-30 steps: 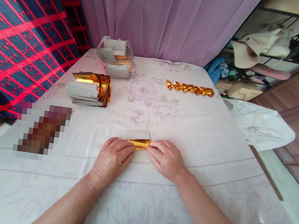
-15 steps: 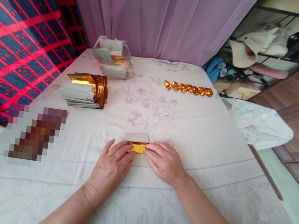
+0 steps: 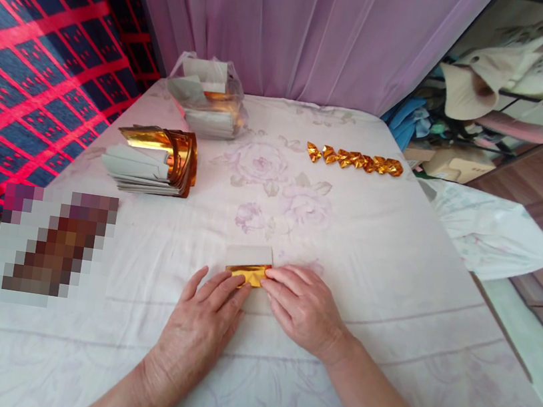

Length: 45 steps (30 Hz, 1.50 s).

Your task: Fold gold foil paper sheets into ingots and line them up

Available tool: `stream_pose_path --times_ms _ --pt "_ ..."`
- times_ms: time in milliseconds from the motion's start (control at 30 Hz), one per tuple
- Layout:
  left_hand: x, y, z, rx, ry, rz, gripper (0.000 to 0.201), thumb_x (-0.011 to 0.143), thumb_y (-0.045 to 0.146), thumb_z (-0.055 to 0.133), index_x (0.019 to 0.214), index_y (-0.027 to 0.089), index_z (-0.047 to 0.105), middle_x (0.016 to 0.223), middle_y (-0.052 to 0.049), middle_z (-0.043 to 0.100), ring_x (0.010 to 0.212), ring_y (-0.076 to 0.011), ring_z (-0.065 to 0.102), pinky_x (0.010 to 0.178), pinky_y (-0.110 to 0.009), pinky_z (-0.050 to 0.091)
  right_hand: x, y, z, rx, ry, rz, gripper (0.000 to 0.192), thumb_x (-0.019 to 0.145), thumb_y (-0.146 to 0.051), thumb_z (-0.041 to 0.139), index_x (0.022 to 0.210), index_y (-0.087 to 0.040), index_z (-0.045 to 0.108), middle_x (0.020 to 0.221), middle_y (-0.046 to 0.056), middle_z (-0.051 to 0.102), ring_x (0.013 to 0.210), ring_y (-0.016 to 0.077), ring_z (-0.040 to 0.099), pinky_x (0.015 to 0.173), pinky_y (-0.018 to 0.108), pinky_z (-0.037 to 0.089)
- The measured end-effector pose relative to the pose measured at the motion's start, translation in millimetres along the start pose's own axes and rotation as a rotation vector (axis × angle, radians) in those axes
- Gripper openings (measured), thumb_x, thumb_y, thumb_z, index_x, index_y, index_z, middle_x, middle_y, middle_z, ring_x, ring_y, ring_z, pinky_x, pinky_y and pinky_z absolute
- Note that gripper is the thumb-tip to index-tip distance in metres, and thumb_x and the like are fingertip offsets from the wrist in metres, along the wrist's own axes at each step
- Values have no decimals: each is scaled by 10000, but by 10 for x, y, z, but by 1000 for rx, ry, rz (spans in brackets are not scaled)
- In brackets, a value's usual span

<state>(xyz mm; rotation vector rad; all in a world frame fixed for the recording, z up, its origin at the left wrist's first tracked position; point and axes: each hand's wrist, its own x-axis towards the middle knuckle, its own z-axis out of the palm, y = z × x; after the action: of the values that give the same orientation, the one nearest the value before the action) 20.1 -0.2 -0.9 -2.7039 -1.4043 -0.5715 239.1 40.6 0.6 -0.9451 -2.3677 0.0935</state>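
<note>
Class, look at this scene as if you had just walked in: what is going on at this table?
A person presses a gold foil paper flat on the flowered tablecloth with both hands, the left hand and right hand at its two ends. A stack of foil sheets and a plastic bag of sheets lie beyond, with a row of folded gold pieces.

A small gold foil paper, partly folded with its pale backing showing behind, lies flat on the flower-printed sheet, near its front.
</note>
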Motion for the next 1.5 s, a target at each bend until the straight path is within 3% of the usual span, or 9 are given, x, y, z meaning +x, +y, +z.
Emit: stream_pose_path --times_ms 1033,1500 --pt "-26 33 6 -34 -44 -66 325 964 204 465 1243 253 625 1239 -58 660 1162 -250 582 1131 -508 303 -23 9 -5 33 -62 26 216 915 -152 545 1061 -197 697 1036 70 705 961 213 624 865 390 549" --pt "-15 43 32 -40 -3 -76 308 976 231 472 1240 238 631 1227 -41 685 1169 -224 583 1160 -474 253 -25 2 -7 21 5 11 226 926 -145 542 1067 -197 710 1033 56 736 951 191 656 846 360 553"
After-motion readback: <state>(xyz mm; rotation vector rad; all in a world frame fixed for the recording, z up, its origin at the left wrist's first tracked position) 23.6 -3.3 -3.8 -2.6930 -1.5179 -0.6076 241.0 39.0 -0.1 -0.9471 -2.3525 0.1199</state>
